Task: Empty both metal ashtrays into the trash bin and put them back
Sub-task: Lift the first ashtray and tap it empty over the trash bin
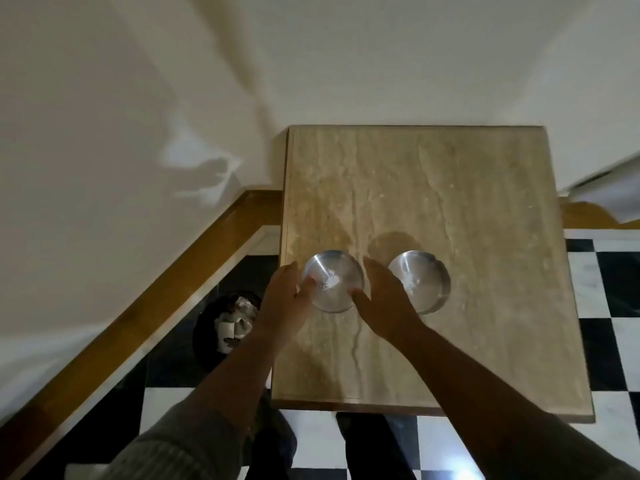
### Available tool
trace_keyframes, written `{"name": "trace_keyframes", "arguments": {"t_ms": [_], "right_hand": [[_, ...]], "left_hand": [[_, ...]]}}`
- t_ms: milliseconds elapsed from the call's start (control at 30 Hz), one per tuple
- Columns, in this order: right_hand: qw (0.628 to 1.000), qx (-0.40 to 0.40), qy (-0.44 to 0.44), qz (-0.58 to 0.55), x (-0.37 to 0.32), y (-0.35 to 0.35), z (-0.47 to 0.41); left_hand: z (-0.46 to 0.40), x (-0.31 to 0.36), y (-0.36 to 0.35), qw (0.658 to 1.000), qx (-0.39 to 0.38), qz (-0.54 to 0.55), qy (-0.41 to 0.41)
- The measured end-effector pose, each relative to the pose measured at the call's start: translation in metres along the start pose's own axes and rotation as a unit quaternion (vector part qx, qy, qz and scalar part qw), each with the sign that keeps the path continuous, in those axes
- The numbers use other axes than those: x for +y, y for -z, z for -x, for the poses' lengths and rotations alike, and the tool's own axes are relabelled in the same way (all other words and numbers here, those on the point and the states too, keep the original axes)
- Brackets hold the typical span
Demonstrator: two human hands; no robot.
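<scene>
Metal left ashtray (333, 280) on marble table (450, 188), left hand (284, 299) and right hand (382, 299) fingers gripping its rim.

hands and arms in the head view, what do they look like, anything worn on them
Both hands are bare: no gloves, rings or watch show on the left hand or the right hand. The forearms are uncovered too. The left arm has a grey ribbed knit sleeve pushed up toward the elbow. No sleeve can be made out on the right arm in this frame.
</scene>
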State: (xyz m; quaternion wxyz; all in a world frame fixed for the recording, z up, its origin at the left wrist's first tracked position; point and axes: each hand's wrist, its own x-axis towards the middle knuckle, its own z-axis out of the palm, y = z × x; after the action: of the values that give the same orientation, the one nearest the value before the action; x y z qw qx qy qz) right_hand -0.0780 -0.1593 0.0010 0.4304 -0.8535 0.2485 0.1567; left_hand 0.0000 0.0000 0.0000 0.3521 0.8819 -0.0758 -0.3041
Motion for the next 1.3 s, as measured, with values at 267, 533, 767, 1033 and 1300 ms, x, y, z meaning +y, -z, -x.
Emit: {"name": "trace_keyframes", "arguments": {"t_ms": [267,533,767,1033,1300], "right_hand": [[0.984,0.041,-0.106,0.139,0.000,-0.031,-0.034],[0.983,0.071,-0.110,0.126,-0.004,-0.047,-0.043],[0.994,0.076,-0.076,0.031,-0.038,-0.069,-0.030],[0.999,0.010,0.006,-0.051,-0.096,-0.138,-0.016],[0.990,-0.045,-0.017,-0.133,-0.119,-0.200,-0.028]], "left_hand": [[-0.024,-0.017,-0.021,0.992,0.004,0.080,0.101],[-0.028,-0.027,-0.016,0.961,0.032,0.216,0.170],[-0.007,-0.046,0.038,0.883,0.018,0.359,0.300],[0.013,-0.122,0.105,0.797,0.009,0.451,0.403],[0.018,-0.198,0.134,0.746,-0.087,0.554,0.360]]}}
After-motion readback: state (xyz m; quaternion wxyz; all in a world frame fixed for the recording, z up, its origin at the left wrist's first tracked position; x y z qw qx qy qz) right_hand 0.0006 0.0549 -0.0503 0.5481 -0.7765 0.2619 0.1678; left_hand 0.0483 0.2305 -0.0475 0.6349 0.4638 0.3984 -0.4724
